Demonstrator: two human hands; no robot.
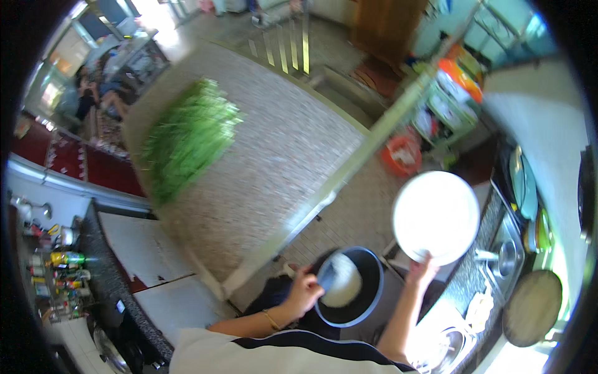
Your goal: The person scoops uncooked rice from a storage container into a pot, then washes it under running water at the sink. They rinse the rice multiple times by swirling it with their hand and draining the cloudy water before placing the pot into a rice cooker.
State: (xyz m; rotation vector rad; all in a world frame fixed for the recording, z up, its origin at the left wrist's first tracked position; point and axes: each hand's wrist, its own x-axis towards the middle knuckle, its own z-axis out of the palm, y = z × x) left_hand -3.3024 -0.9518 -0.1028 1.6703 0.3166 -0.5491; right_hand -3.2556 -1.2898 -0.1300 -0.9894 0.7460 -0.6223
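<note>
Low in front of me is a dark round pot (pixel 373 285) with white grains, apparently rice (pixel 343 285), inside it. My left hand (pixel 304 293) is at the pot's left rim, its fingers closed on a small bluish scoop or cup (pixel 331 275) that reaches over the rice. My right hand (pixel 422 270) grips the lower edge of a round white plate or lid (pixel 437 217), held up to the right of the pot. Glare hides the detail of its surface.
A steel sink (pixel 507 252) and a dark counter (pixel 460 280) lie at the right, with a steel bowl (pixel 448 348) below. A red basket (pixel 402 154) stands beyond. Green stalks (pixel 191 135) lie on the floor past a sill (pixel 299 224). People sit at the upper left.
</note>
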